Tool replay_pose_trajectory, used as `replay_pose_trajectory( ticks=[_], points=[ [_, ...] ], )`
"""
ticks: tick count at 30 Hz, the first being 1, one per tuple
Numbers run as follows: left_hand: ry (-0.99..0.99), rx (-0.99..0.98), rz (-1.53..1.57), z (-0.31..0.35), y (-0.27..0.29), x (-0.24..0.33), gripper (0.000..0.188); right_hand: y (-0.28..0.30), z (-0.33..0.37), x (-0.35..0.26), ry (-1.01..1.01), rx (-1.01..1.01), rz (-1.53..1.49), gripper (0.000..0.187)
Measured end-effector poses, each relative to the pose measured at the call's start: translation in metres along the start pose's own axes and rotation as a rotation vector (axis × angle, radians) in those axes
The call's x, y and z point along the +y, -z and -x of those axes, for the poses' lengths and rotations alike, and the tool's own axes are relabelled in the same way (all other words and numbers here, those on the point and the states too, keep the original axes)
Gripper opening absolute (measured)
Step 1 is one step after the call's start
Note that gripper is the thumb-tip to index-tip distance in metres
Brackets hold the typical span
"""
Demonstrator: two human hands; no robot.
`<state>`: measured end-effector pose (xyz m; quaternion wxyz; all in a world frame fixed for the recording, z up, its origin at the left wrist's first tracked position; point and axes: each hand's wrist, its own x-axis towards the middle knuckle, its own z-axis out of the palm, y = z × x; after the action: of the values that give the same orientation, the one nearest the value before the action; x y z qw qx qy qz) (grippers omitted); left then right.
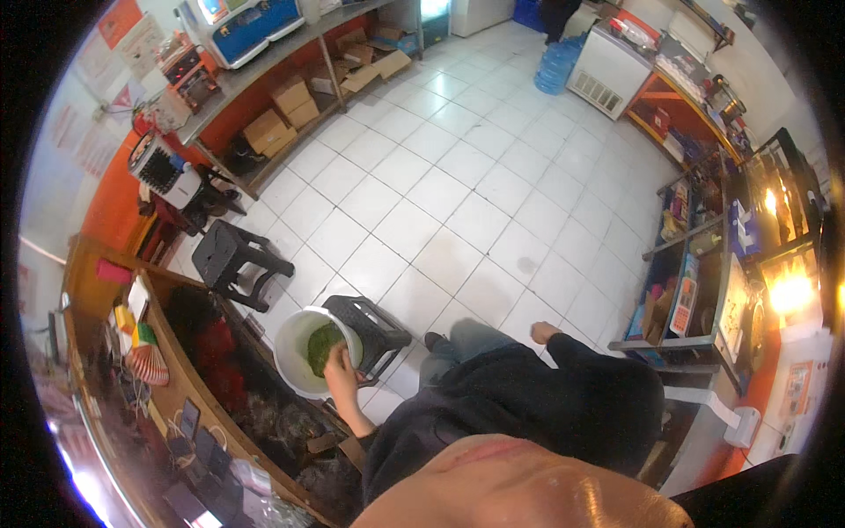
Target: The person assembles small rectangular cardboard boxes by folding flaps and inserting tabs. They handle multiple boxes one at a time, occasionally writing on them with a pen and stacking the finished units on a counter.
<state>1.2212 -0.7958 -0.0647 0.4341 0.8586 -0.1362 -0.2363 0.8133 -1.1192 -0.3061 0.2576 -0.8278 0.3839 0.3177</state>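
A white bucket (286, 356) stands to my left, with green leafy-looking stuff (320, 350) inside it. My left hand (340, 373) is over its near right side, fingers bent together beside the green stuff. Whatever they hold, if anything, is too small to make out. Partly behind the bucket is a black plastic stool (374, 330); whether the bucket rests on it I cannot tell. Out to the right, my right hand (543, 332) hangs away from the bucket, above the floor, with its fingers curled in and nothing visible in them.
Another black stool (233, 260) is beyond the bucket. Along the left runs a wooden counter (176, 400) with cables and small items. A metal shelf (678, 348) stands at right. White floor tiles (440, 167) stretch toward a chest freezer (607, 75) and blue water bottles (556, 66).
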Motion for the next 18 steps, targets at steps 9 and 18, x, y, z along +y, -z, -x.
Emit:
replay_pose_trajectory(
  ticks=[9,18],
  points=[
    [-0.189,-0.241,0.155,-0.199,-0.002,0.058,0.028,0.009,0.011,0.005,-0.216,-0.130,-0.068,0.027],
    [-0.206,-0.205,0.523,-0.392,-0.023,0.055,0.042,0.291,-0.232,-0.182,0.153,0.178,-0.059,0.017]
  ],
)
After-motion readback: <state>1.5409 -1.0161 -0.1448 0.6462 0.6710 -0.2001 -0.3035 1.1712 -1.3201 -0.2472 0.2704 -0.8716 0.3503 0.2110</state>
